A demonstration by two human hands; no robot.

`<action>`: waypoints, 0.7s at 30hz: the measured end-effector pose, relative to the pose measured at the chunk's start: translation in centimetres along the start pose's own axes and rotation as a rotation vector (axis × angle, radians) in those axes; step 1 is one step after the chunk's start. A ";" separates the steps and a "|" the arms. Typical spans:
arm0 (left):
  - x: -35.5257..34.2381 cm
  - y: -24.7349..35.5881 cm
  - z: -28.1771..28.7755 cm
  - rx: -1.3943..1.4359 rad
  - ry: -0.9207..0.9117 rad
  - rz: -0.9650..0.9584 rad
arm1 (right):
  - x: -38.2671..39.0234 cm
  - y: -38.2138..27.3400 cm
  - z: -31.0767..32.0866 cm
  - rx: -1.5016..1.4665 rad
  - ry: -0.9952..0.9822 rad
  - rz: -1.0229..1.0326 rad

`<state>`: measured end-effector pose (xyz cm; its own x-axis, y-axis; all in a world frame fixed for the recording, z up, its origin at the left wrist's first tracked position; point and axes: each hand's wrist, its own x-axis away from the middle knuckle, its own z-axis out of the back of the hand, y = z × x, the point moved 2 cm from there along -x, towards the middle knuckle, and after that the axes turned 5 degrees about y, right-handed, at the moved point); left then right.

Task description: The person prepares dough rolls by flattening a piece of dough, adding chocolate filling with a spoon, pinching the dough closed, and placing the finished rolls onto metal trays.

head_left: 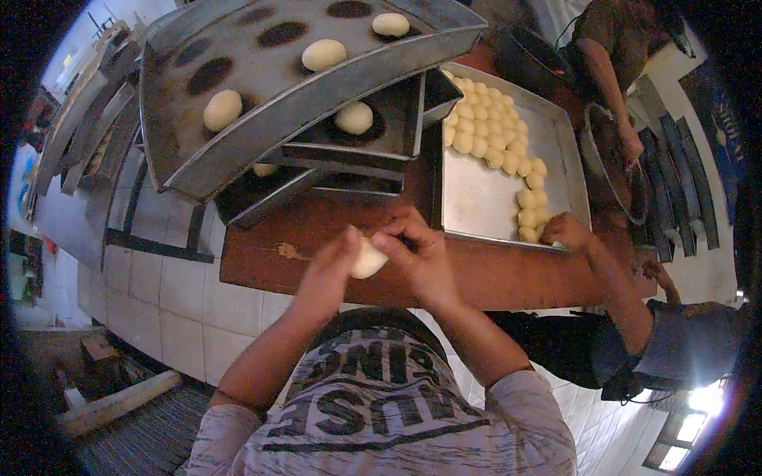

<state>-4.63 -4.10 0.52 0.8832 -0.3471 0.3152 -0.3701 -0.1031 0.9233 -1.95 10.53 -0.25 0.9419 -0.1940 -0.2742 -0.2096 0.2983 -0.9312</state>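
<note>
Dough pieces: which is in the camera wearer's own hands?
The pale piece held between the left hand and right hand, over the brown table; the balls on stacked trays and the cluster in the shallow tray touch neither.

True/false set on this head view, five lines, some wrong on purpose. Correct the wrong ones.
1. The left hand and right hand are on the same piece of dough. True.
2. The upper baking tray holds no dough. False: three dough balls show on it.
3. The upper baking tray has dark round patches. True.
4. The rectangular metal tray on the right is filled edge to edge. False: clustered dough balls fill only part; bare metal shows.
5. The metal tray lies to the right of the upper baking tray. True.
</note>
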 end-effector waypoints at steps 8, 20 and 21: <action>-0.2 0.3 1.1 -0.131 0.087 0.231 | -0.6 -1.7 -0.2 -0.039 -0.155 -0.036; -2.0 1.4 1.8 -0.414 -0.425 0.037 | 1.5 -4.0 -0.4 0.245 -0.270 0.315; -2.1 1.3 1.1 -0.344 -0.475 -0.104 | 1.5 -4.1 -0.7 0.145 -0.322 0.245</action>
<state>-7.27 -4.60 0.84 0.6546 -0.7389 0.1598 -0.1041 0.1213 0.9871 0.10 8.37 3.02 0.9074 0.1936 -0.3731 -0.4202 0.4323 -0.7978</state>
